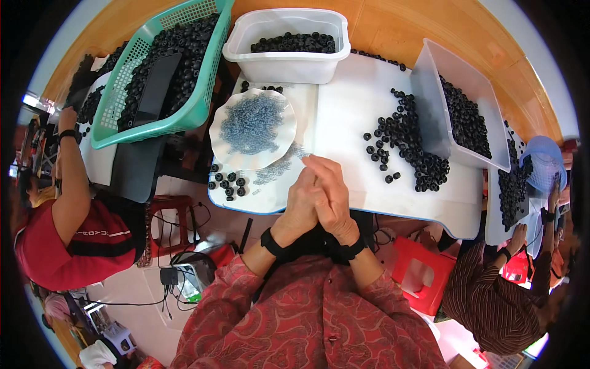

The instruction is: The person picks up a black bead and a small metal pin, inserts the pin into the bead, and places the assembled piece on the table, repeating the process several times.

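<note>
My left hand (298,206) and my right hand (332,190) are pressed together over the near edge of the white table (350,111), fingers closed against each other; whether anything sits between them is hidden. Just left of my hands stands a scalloped white plate (221,138) heaped with small grey-blue rings (253,123). A few black rubber rings (226,181) lie below the plate. To the right, a loose heap of black rings (405,144) spreads across the table.
A green basket (203,104) of black rings with a dark phone sits far left. A white tub (286,61) and a tilted clear bin (433,104) hold more rings. Other people sit at left (67,227) and right (498,295). A red stool (418,273) stands below.
</note>
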Motion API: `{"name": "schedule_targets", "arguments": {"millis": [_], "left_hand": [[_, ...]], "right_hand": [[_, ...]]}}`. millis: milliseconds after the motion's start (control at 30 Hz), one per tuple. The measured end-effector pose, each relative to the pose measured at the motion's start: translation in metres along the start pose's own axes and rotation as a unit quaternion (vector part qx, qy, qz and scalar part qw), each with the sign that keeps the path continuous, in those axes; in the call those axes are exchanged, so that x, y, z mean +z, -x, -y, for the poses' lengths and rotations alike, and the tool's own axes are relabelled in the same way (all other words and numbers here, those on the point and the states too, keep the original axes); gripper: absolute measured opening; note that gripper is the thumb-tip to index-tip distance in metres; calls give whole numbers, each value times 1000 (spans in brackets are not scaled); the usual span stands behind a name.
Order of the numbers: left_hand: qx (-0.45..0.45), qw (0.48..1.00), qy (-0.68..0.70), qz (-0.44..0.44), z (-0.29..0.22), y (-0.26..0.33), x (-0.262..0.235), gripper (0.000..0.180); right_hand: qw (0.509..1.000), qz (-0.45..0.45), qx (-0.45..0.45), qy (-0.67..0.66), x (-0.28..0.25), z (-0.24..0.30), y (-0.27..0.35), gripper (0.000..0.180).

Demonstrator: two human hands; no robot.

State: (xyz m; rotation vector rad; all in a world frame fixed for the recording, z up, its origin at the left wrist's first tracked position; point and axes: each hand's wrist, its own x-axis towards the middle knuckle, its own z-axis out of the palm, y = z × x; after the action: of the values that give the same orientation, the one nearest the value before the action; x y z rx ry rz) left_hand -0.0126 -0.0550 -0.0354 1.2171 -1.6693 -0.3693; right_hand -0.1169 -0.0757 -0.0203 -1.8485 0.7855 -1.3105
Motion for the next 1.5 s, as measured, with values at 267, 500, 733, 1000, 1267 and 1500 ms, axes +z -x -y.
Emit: {"name": "schedule_targets", "arguments": {"millis": [267,500,733,1000,1267,1500], "left_hand": [[-324,875,361,-3,-2,-3,-19,20],[-327,763,557,5,-14,-9,-28,25],[-301,767,567,1,-33,-13,-28,29],[-278,810,517,9,-42,-17,-22,33],[-375,808,455,-20,-25,-46,-27,27],[-237,835,494,-52,14,-174,-45,32]], "right_hand": [[986,-136,96,27,-37,-1,19,31],[978,-142,82,130,-39,-8,24,15],[976,-145,77,145,-38,-9,24,12],[973,-149,53,170,-37,-8,22,15],[969,-144,23,199,-37,-7,21,15],[971,-144,27,191,-35,-6,21,15]]}}
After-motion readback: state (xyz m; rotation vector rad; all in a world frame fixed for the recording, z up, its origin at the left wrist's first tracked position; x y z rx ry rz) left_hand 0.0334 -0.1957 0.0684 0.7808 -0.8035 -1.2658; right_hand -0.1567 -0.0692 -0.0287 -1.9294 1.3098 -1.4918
